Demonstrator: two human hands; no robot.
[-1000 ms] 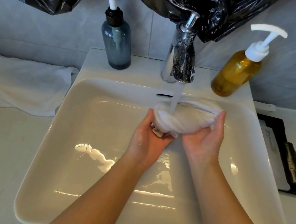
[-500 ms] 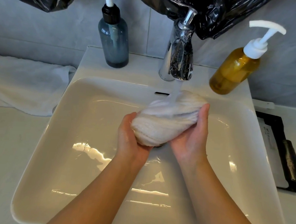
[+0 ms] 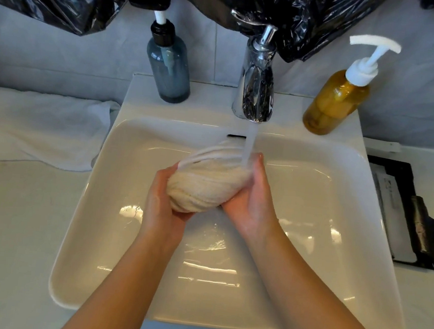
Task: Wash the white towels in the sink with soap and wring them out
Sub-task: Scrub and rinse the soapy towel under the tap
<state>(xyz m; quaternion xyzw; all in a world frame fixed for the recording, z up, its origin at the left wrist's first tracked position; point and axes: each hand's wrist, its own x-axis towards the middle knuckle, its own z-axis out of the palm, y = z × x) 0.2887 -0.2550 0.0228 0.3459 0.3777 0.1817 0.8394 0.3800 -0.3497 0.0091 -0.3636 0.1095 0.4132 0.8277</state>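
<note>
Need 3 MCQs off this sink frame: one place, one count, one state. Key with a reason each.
1. Where does the amber bottle stand relative to the faucet?
A) to its left
B) down in the basin
C) to its right

2. How many pump bottles are on the sink ledge?
A) one
B) two
C) three

3. The faucet is:
A) running
B) off
C) hidden by a hand

Key:
1 C, it sits on the ledge right of the faucet.
2 B, only the amber bottle and the blue-grey bottle stand there.
3 A, a water stream falls onto the towel bundle gripped by the left hand and right hand.
</note>
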